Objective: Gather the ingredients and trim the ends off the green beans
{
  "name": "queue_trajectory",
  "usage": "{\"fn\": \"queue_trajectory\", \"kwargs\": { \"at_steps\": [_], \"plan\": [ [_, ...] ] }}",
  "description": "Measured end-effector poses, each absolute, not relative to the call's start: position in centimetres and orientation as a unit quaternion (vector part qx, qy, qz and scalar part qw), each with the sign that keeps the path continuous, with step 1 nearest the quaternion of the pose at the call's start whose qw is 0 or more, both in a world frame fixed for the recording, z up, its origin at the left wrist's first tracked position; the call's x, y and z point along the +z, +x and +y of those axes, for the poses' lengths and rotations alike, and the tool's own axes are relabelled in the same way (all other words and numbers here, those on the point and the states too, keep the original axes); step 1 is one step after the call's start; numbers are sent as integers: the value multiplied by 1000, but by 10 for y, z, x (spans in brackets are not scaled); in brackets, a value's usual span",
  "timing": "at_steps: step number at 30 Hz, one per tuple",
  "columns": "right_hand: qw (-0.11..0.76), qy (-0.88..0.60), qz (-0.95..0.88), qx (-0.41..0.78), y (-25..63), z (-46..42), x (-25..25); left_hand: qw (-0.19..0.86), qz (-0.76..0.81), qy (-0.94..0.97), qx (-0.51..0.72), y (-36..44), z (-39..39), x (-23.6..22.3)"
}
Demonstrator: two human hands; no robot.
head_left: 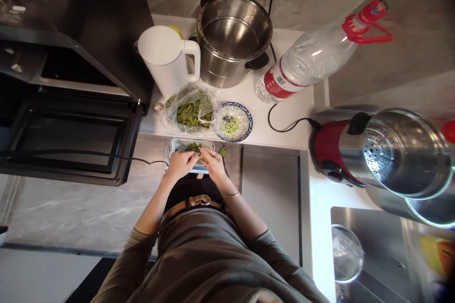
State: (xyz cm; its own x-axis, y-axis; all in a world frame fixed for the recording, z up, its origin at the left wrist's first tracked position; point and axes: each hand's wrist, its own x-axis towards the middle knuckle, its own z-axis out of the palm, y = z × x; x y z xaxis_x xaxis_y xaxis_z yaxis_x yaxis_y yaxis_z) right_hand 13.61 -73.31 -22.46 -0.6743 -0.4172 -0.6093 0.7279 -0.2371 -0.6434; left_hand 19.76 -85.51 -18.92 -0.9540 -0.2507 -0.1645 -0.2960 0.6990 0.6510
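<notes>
My left hand (181, 163) and my right hand (214, 164) meet in front of my body with fingertips pinched together. Between them is a small green soybean pod (199, 155), mostly hidden by the fingers. Under the hands stands a bin (172, 146) with green pods or shells (194, 146) inside. On the counter just beyond, a clear plastic bag (209, 97) holds many green pods (194, 114). Touching the bag's right side, a blue-rimmed patterned plate (246, 112) carries loose shelled beans (231, 125).
Behind the bag stand a white jug (161, 49) and a steel steamer pot (223, 68). A large plastic bottle (309, 59) leans right. A red appliance (329, 147) sits near the sink (377, 236). At left, a black oven door (71, 142) hangs open with a cable (138, 158) across it.
</notes>
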Motion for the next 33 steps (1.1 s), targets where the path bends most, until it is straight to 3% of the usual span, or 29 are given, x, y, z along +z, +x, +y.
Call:
{"fn": "queue_trajectory", "kwargs": {
  "at_steps": [3,7,17,20,26,33],
  "plan": [
    [441,146,485,-740,135,-728,-224,-36,920,-223,320,199,-865,-193],
    [493,140,474,-716,134,-721,-224,-104,866,-292,393,199,-882,-195],
    [419,224,416,-775,129,-726,-228,-1,784,-238,573,197,-851,-208],
    [406,225,420,-780,130,-726,-227,-1,825,-234,514,199,-840,-210],
    [387,225,427,-785,136,-730,-227,27,952,-177,247,200,-837,-212],
    [360,203,454,-789,143,-734,-227,54,961,-125,241,198,-843,-225]
  ]
}}
